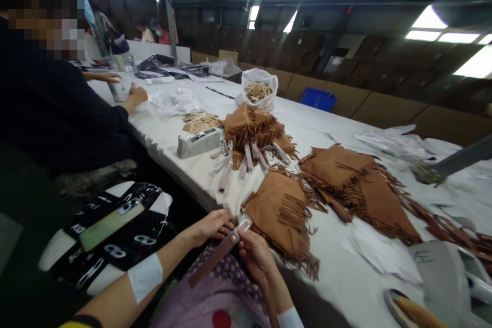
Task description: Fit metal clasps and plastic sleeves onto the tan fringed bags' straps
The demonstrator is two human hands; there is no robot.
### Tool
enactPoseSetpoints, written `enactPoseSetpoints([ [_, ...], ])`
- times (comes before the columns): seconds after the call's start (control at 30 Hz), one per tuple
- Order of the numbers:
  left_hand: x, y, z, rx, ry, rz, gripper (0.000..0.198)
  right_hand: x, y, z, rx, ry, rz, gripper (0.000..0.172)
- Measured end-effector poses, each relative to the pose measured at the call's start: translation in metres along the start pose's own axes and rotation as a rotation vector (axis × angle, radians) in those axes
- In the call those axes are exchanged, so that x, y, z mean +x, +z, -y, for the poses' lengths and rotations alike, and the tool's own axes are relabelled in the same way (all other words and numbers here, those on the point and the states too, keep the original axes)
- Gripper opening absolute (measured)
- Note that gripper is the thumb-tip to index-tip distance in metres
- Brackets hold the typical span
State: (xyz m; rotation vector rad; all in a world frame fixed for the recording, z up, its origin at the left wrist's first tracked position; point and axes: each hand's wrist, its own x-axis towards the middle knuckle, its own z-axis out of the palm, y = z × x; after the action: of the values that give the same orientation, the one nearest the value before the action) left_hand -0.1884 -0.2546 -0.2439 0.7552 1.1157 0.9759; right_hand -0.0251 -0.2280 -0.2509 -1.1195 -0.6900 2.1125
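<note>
My right hand (255, 253) pinches a brown strap (215, 261) close to its buckle, which has clear wrap around it. The strap's other end hangs down over my lap. My left hand (215, 225) is beside the buckle, fingers apart and slightly curled, its palm turned toward the strap. Just beyond my hands, a brown fringed bag (279, 210) lies at the table's edge. Behind it is a pile of fringed bags (251, 125) with several wrapped strap ends (246, 161) sticking out toward me. More fringed bags (342, 166) lie to the right.
A grey tape dispenser (200, 142) stands near the table edge (172, 164), beside tan paper pieces (200, 122). Behind is a plastic bag of tan pieces (258, 91). A tape roll (407, 310) is at lower right. A phone (111, 224) lies on a stool at left, near a seated person (49, 97).
</note>
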Motion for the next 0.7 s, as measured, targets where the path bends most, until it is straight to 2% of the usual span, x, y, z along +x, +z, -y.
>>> enactPoseSetpoints([
  [0.07, -0.023, -0.014, 0.017, 0.017, -0.12, 0.172, 0.05, 0.001, 0.002, 0.001, 0.029, -0.01, -0.005, 0.025],
  [0.13, -0.046, -0.023, 0.039, 0.027, -0.215, 0.276, 0.049, 0.003, 0.004, 0.0, 0.039, -0.034, -0.016, 0.024],
  [0.23, -0.075, -0.032, 0.071, -0.011, -0.252, 0.27, 0.049, 0.006, 0.005, -0.004, 0.019, -0.041, -0.031, 0.024],
  [0.33, -0.092, -0.039, 0.085, -0.013, -0.327, 0.355, 0.059, 0.007, 0.004, -0.009, -0.008, -0.035, -0.049, 0.026],
  [0.4, -0.096, -0.045, 0.08, 0.051, -0.356, 0.413, 0.062, 0.007, 0.003, -0.01, -0.017, -0.038, -0.063, 0.027],
  [0.57, -0.079, -0.052, 0.048, 0.187, -0.255, 0.277, 0.08, 0.007, 0.003, -0.007, -0.003, -0.015, -0.061, 0.029],
  [0.7, -0.067, -0.05, 0.036, 0.076, -0.345, 0.389, 0.09, 0.009, 0.004, -0.005, 0.034, 0.016, -0.071, 0.031],
])
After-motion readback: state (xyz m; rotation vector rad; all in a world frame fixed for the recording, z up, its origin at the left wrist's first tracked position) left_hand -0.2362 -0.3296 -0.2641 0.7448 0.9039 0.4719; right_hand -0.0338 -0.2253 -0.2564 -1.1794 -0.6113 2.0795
